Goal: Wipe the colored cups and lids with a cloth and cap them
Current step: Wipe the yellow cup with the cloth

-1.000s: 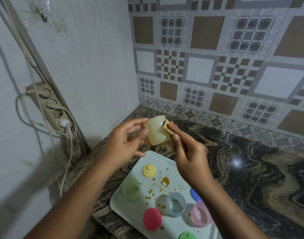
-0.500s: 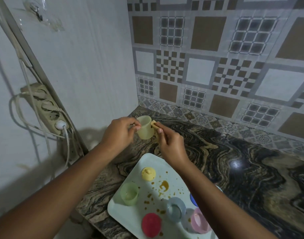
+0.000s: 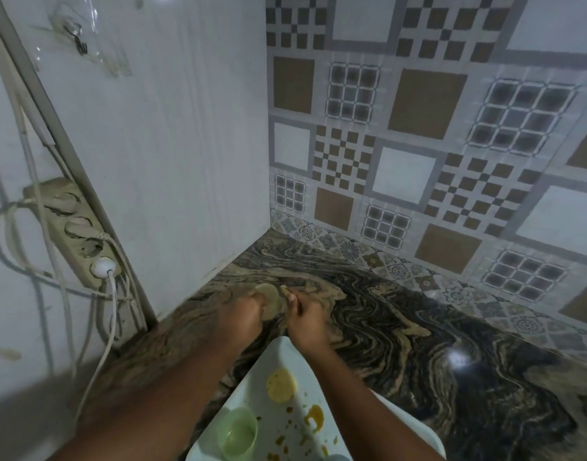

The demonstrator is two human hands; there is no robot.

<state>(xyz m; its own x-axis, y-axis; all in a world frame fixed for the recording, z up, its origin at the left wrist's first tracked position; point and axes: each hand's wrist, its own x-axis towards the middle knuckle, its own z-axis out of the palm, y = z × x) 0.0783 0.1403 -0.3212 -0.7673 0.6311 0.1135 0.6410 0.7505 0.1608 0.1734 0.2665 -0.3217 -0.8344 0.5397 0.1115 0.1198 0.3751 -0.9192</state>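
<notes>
At the far left a beige power strip (image 3: 73, 231) is seen fixed slantwise on the white wall, one white plug (image 3: 102, 266) seated in its lowest socket and pale cables looped around it; a clear plastic bag (image 3: 82, 38) is stuck to the wall above. No writing or brand can be read on any of these. Farther right, over the dark marbled countertop (image 3: 418, 344) and just beyond the far corner of the white tray (image 3: 272, 354), the yellow cup (image 3: 269, 296) is held by the left hand (image 3: 242, 316), whose fingers are curled around its near side. The cup is tilted, its round pale end turned up and towards the camera, so its long axis is taken to lean away towards the wall corner; motion blur prevents telling whether that end is the mouth or the base. Just right of the cup, the right hand (image 3: 305, 316) is closed in a pinch on a small yellowish scrap of cloth (image 3: 284, 289), which is held against or just beside the cup's rim. On the tray, between the two forearms, a yellow lid (image 3: 281, 384) is lying flat, a green cup (image 3: 238, 434) is standing upright with its mouth up near the left edge, and brown spilled drops (image 3: 313, 420) are scattered to the right of it. The patterned tile wall (image 3: 435, 134) is seen behind.
</notes>
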